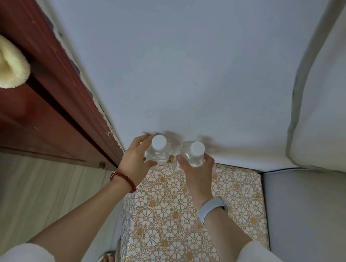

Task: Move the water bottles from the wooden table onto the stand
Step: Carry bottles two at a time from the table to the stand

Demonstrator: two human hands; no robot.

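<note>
Bottles [157, 152] sit in both our hands at the middle of the frame, over the far edge of the stand [188, 218] by the wall. Our left hand [135, 161] curls round one and our right hand [196, 172] round the other [195, 155]. We judge them nearly placed; whether they touch the patterned top we cannot tell. Both are clear, upright, white-capped and full of water. No wooden table shows here.
</note>
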